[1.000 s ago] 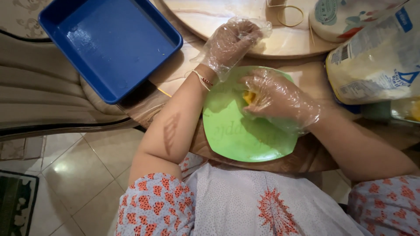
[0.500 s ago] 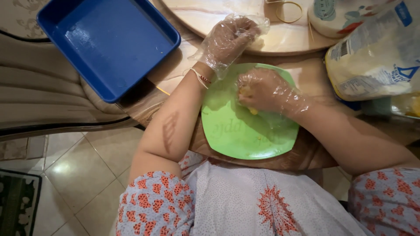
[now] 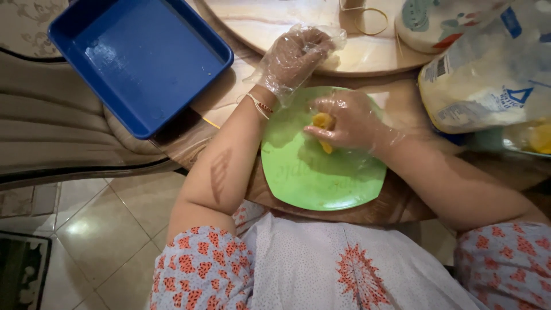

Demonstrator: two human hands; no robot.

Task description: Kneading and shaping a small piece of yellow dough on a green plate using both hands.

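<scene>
A green plate (image 3: 313, 178) lies on the wooden table in front of me. Both my hands wear clear plastic gloves. My right hand (image 3: 344, 120) is over the plate's upper part, its fingers closed around a small yellow lump of dough (image 3: 322, 121). My left hand (image 3: 295, 54) is raised just beyond the plate's far left edge, fingers curled loosely, with nothing visible in it. A thin bracelet sits on my left wrist.
A blue rectangular tray (image 3: 140, 57) rests at the table's left edge, partly over a chair. A round marble turntable (image 3: 275, 20) carries a rubber band (image 3: 372, 20). A large white bag (image 3: 488, 80) and a container stand at the right. Tiled floor lies below left.
My right hand slid left across the plate with the yellow lump. My left hand stayed raised near the plate's far edge.
</scene>
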